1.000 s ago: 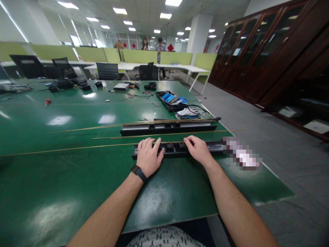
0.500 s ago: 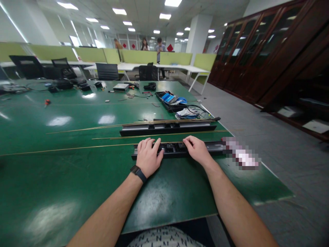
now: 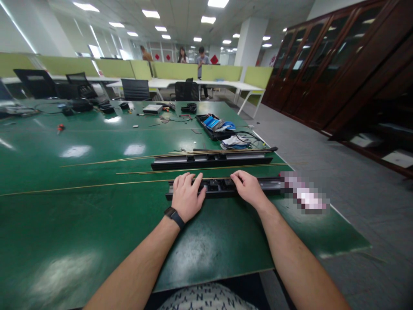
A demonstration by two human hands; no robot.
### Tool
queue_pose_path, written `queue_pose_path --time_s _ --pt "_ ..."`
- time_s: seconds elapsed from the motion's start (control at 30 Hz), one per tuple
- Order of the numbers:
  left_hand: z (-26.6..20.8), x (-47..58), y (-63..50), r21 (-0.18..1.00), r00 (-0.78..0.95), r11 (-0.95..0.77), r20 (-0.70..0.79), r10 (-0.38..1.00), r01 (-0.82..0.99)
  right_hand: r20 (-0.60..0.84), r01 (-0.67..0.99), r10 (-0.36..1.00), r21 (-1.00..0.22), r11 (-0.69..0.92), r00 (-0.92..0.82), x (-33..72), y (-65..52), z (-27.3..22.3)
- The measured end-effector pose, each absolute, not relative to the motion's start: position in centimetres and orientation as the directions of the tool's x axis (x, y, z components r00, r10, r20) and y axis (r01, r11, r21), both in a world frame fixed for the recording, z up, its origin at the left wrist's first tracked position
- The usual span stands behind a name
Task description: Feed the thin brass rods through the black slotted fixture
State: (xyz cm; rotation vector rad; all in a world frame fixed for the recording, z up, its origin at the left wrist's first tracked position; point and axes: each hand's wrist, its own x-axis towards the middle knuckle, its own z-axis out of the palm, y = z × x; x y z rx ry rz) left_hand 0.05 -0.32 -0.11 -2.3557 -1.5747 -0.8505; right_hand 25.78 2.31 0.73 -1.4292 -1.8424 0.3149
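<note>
Second black rail (image 3: 211, 161) lies just beyond, thin brass rods (image 3: 106, 161) running left across the green table (image 3: 80, 241). Far right: black tray (image 3: 215, 127) with blue packets, cable bundle (image 3: 237, 141) beside it. Office chairs (image 3: 135, 89) at far edge. Dark wooden cabinets (image 3: 338, 56) along right wall. Three people (image 3: 182, 55) far back.

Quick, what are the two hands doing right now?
Left hand: open, lying flat on the near black rail.
Right hand: fingers curled loosely, resting on the same rail, not gripping it.
</note>
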Motion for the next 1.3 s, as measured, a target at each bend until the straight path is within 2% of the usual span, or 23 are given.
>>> queue_pose_path --time_s 1.3 --pt "-0.31 0.01 -0.28 0.147 0.277 -0.423 0.561 0.78 0.894 0.421 0.718 0.905 -0.61 0.335 -0.065 25.83 2.53 0.4"
